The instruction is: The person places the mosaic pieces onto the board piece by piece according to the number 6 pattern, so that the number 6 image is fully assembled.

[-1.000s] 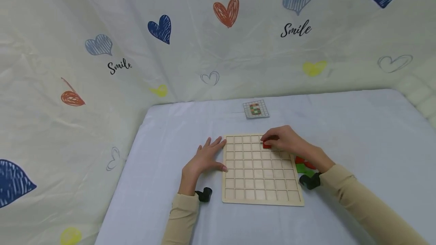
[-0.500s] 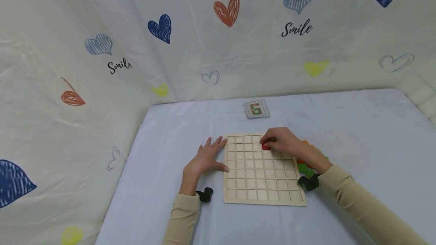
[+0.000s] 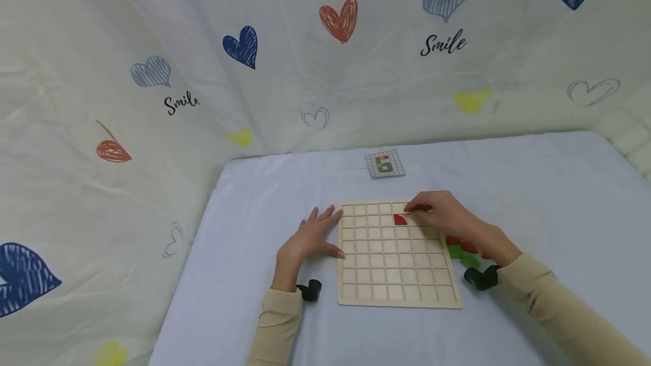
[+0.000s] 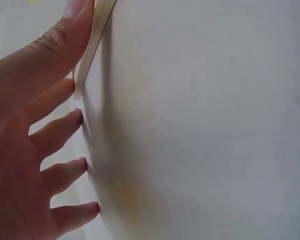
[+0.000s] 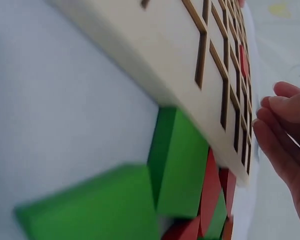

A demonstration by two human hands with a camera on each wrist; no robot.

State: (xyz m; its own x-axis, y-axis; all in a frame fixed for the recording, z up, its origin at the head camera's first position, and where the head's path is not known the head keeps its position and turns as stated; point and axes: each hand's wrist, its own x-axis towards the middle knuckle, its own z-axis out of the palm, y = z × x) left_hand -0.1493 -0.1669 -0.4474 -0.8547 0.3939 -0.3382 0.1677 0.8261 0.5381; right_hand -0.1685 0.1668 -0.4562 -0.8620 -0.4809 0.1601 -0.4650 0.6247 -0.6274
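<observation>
A wooden grid board (image 3: 386,253) lies flat on the white-covered table. One red quarter-round tile (image 3: 400,219) sits in a cell of its second row from the far edge. My left hand (image 3: 310,239) is spread along the board's left edge, its thumb and a fingertip touching the frame. My right hand (image 3: 442,213) hovers over the board's far right part, just right of the red tile. In the right wrist view its fingertips (image 5: 264,112) are bent loosely together with nothing seen between them, apart from the tile.
Green tiles (image 3: 470,261) and red tiles (image 3: 469,247) lie loose along the board's right edge, partly under my right forearm. Beyond the board lies a small card (image 3: 385,164) printed with a coloured grid pattern. A curtain (image 3: 285,83) with hearts hangs behind the table.
My right hand has let go of the red tile and drawn back to the right. The tile stays in its cell. My left hand keeps its place at the board's edge.
</observation>
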